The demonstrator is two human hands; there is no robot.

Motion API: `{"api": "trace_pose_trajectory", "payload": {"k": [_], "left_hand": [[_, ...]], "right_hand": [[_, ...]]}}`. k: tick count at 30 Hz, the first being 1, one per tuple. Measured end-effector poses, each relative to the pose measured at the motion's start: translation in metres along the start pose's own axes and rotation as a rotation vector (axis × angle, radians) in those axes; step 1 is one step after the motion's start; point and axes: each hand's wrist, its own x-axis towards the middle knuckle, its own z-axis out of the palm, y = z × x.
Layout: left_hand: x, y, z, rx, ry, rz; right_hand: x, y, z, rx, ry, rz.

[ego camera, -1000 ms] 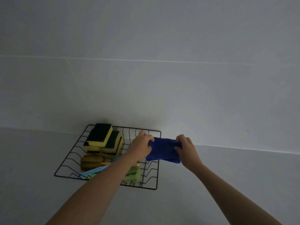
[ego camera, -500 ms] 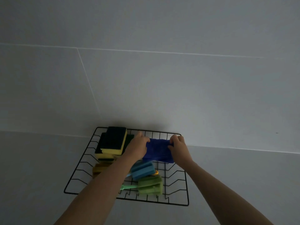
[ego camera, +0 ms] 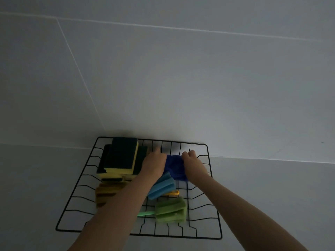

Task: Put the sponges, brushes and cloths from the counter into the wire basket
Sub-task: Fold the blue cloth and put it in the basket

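Note:
A black wire basket (ego camera: 213, 196) sits on the counter against the wall. Both hands hold a folded dark blue cloth (ego camera: 175, 166) down inside its far right part: my left hand (ego camera: 154, 164) grips the cloth's left end, my right hand (ego camera: 193, 164) its right end. Stacked yellow sponges with dark green tops (ego camera: 120, 157) fill the basket's far left, with brownish sponges (ego camera: 105, 194) in front of them. A blue sponge brush (ego camera: 162, 186) and a green sponge brush (ego camera: 171, 210) lie in the middle.
The pale counter (ego camera: 272, 196) spreads around the basket on both sides. A light tiled wall (ego camera: 181, 87) rises straight behind the basket's far rim. The scene is dim.
Both hands have carried the blue cloth from right of the basket to over it and lowered it into the far right part. The view has shifted closer to the basket.

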Motion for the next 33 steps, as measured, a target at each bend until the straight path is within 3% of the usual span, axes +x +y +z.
{"api": "trace_pose_trajectory", "payload": {"k": [10,18,24,33], "left_hand": [[-0.002,-0.003,0.009,0.207,-0.062,0.047],[-0.018,0.010,-0.015,0.210,0.086,0.155],[-0.043,0.035,-0.038,0.230,0.138,0.140],[-0.102,0.104,-0.040,0.167,0.169,0.259]], "right_hand": [[-0.013,-0.006,0.000,-0.252,-0.090,-0.050],[-0.051,-0.001,-0.025,-0.235,0.004,-0.097],[-0.091,0.016,-0.055,-0.255,0.142,-0.037],[-0.186,0.078,-0.084,-0.218,0.276,0.066]]}}
